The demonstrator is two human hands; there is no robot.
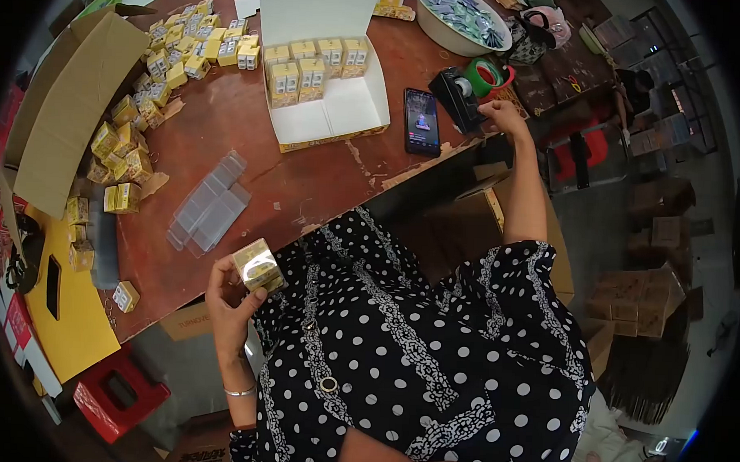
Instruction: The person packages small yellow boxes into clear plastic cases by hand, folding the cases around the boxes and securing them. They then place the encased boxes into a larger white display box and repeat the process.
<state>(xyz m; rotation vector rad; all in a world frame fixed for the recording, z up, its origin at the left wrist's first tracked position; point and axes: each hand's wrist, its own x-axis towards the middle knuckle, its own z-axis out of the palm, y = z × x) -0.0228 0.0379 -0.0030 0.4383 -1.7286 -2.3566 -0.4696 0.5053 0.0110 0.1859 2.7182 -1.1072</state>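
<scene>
My left hand (231, 301) is closed around a small yellow box (258, 264) with a shiny clear wrap, held over my lap at the table's front edge. My right hand (504, 119) is at the near end of a black tape dispenser (458, 99), thumb and fingers pinched together; anything between them is too small to make out. A dark smartphone (423, 121) with a lit screen lies left of the dispenser. Flat clear plastic sleeves (212, 203) rest on the table beyond my left hand. An open white carton (329, 107) holds several wrapped yellow boxes in its back part.
Many loose yellow boxes (128, 153) spread along the table's left side beside a brown cardboard flap (76, 115). A white basin (463, 22) of small packets stands at the back right, near green and red tape rolls (485, 75). A red stool (120, 393) stands below left.
</scene>
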